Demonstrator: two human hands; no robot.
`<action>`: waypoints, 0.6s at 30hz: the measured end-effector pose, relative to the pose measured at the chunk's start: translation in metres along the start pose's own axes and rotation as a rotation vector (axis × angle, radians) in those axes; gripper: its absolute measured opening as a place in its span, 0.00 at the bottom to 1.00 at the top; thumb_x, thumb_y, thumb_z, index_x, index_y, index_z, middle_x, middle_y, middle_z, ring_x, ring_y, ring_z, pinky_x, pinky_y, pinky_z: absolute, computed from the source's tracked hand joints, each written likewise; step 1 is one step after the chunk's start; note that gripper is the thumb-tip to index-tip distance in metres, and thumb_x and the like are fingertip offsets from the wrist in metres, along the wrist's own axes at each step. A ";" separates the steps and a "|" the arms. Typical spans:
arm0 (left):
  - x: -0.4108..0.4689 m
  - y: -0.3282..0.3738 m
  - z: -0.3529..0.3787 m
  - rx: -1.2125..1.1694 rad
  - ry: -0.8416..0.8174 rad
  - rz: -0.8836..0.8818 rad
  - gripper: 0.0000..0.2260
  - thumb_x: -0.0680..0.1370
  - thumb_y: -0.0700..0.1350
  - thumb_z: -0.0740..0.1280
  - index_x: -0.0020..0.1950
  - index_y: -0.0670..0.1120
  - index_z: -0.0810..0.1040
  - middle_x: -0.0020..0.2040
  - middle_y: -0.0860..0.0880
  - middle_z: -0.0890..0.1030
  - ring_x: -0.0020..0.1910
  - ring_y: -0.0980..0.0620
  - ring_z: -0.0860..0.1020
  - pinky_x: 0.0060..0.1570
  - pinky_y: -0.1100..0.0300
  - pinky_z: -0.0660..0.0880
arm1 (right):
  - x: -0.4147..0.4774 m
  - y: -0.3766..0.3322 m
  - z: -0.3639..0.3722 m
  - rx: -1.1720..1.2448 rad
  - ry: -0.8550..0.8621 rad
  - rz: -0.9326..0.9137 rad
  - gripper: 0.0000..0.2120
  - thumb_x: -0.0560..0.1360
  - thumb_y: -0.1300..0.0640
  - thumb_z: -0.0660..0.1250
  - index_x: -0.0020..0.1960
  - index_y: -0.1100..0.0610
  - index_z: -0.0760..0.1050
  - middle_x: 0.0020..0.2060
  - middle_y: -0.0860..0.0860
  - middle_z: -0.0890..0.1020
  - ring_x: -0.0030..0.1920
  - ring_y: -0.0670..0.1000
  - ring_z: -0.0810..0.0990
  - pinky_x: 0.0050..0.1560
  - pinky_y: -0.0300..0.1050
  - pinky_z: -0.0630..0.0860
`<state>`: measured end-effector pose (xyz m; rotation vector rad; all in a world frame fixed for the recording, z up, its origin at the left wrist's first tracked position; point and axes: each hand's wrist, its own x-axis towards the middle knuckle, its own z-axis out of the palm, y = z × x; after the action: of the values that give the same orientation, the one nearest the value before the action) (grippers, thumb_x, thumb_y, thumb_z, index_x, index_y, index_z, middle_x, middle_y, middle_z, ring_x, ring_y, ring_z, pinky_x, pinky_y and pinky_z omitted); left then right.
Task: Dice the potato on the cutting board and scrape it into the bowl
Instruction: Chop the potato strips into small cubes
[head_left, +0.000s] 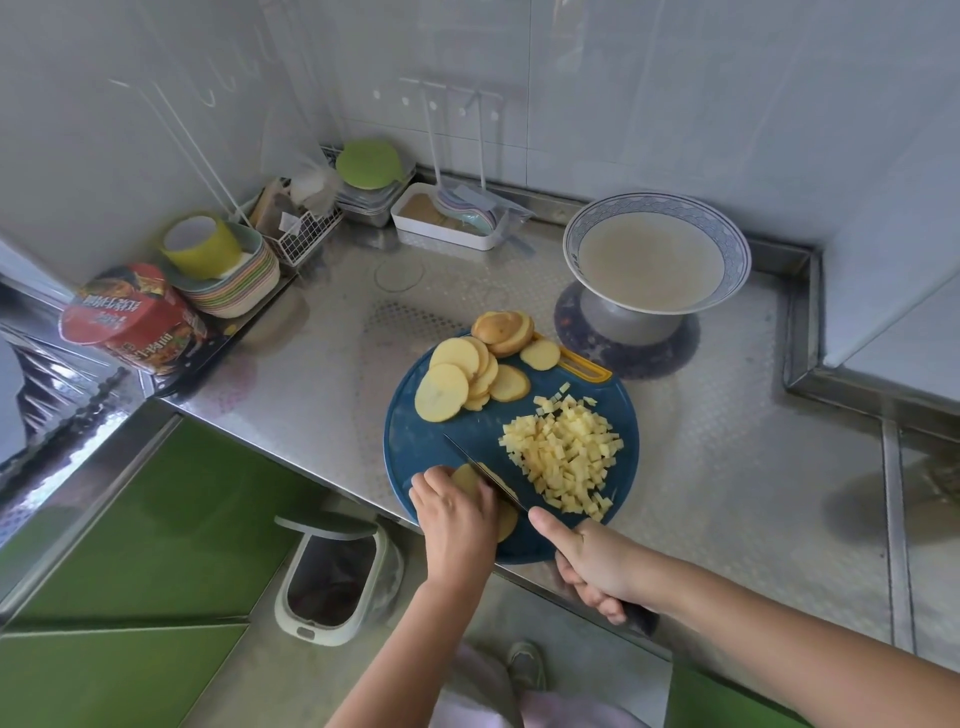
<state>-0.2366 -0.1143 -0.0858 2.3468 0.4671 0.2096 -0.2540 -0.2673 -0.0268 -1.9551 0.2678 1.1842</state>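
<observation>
Knife (483, 475) tip pointing away-left, right hand (597, 566) grip wrapping handle, left hand (454, 512) grip clawing potato slices (508, 521)

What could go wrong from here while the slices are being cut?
The knife lies against the left hand holding the slices, so a slip could nick the fingers. The cutting board sits at the counter edge above the bin; pressing down there might tip it. The diced pile near its rim could spill.

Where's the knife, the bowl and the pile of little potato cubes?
knife (470, 460): head view, middle of the blade.
bowl (654, 203): head view, on the far patterned rim.
potato cubes (566, 457): head view, middle of the pile.
</observation>
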 end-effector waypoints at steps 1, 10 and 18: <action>0.000 0.000 0.000 0.004 0.002 0.001 0.15 0.76 0.44 0.68 0.56 0.36 0.70 0.51 0.43 0.68 0.50 0.48 0.66 0.52 0.54 0.68 | 0.003 -0.002 0.001 0.000 0.004 0.014 0.33 0.75 0.26 0.45 0.28 0.54 0.54 0.19 0.51 0.60 0.19 0.49 0.59 0.24 0.38 0.64; -0.003 0.002 0.001 -0.102 0.021 -0.049 0.11 0.77 0.42 0.66 0.55 0.41 0.68 0.51 0.50 0.65 0.50 0.52 0.64 0.53 0.60 0.63 | 0.012 0.007 0.002 0.155 -0.013 -0.052 0.32 0.75 0.28 0.50 0.29 0.54 0.59 0.19 0.49 0.62 0.18 0.48 0.60 0.24 0.40 0.62; -0.003 0.000 -0.001 -0.167 0.023 -0.057 0.03 0.79 0.39 0.59 0.52 0.44 0.66 0.50 0.48 0.66 0.50 0.52 0.65 0.53 0.61 0.64 | 0.004 0.011 -0.003 0.200 -0.043 -0.145 0.32 0.75 0.28 0.52 0.28 0.55 0.62 0.20 0.52 0.64 0.18 0.49 0.61 0.22 0.39 0.62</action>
<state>-0.2401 -0.1144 -0.0852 2.1680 0.5071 0.2400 -0.2563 -0.2756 -0.0352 -1.7434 0.2101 1.0620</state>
